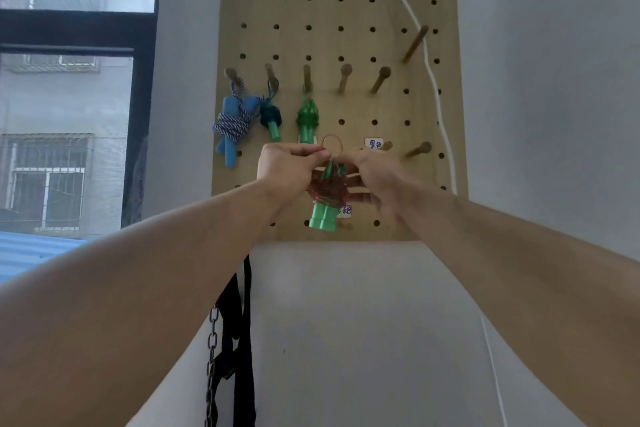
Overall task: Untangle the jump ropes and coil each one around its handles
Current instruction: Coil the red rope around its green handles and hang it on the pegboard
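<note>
Head view: both hands, left [289,166] and right [372,172], pinch a coiled orange rope bundle [327,191] upright before the wooden pegboard [311,10], green handles [323,218] pointing down; window [69,80] left.

A pale wooden pegboard [339,28] hangs at twelve o'clock on a white wall [554,80]. At nine o'clock, a dark-framed window [76,114] admits daylight. Black straps [239,340] dangle at six o'clock.
</note>
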`<state>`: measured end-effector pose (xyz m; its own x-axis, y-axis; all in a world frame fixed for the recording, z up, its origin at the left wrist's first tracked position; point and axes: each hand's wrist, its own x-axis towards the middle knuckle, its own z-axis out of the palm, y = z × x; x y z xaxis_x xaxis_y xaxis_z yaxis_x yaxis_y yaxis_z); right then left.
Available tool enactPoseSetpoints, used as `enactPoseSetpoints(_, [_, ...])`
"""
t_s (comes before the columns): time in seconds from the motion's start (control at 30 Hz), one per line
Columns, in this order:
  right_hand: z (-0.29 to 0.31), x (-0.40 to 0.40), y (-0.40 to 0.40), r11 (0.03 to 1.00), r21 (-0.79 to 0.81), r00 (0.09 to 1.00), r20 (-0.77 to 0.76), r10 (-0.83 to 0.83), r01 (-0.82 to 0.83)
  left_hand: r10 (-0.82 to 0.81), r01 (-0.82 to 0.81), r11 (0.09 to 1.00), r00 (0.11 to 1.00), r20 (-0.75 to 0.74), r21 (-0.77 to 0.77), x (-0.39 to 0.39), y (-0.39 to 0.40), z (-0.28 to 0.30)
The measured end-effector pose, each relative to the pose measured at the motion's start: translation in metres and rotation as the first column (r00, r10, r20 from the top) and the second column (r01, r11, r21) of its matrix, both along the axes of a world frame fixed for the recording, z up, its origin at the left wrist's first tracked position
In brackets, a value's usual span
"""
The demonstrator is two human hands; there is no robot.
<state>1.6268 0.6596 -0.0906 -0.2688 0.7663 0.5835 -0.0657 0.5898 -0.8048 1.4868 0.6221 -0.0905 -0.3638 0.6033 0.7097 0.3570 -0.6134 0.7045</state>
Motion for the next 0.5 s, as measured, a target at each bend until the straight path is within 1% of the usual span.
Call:
enactPoseSetpoints(0.1, [0.014, -0.007, 0.027, 0.999, 0.021, 0.999, -0.024, -0.045, 0.046, -0.032, 0.032, 0.999, 0.999, -0.011, 0.013, -0.005, 0.022, 0.014])
enactPoseSetpoints(0.2, [0.043, -0.011, 0.052, 0.99, 0.06, 0.986, -0.115, -0.122, 0.129, -0.083, 0.083, 0.995, 0.996, -0.011, 0.056, -0.004, 0.045, 0.04])
enactPoseSetpoints(0.3, [0.081, -0.014, 0.073, 0.977, 0.089, 0.965, -0.195, -0.174, 0.194, -0.045, 0.047, 0.994, 0.999, -0.025, 0.094, 0.0, 0.066, 0.078])
enactPoseSetpoints(0.37, [0.106, -0.016, 0.082, 0.976, 0.086, 0.956, -0.235, -0.177, 0.202, -0.03, 0.034, 0.994, 0.999, -0.04, 0.103, 0.003, 0.077, 0.105])
enactPoseSetpoints(0.5, [0.148, -0.019, 0.097, 0.973, 0.037, 0.938, -0.275, -0.21, 0.228, -0.008, 0.01, 0.996, 1.0, -0.025, 0.088, 0.007, 0.097, 0.147])
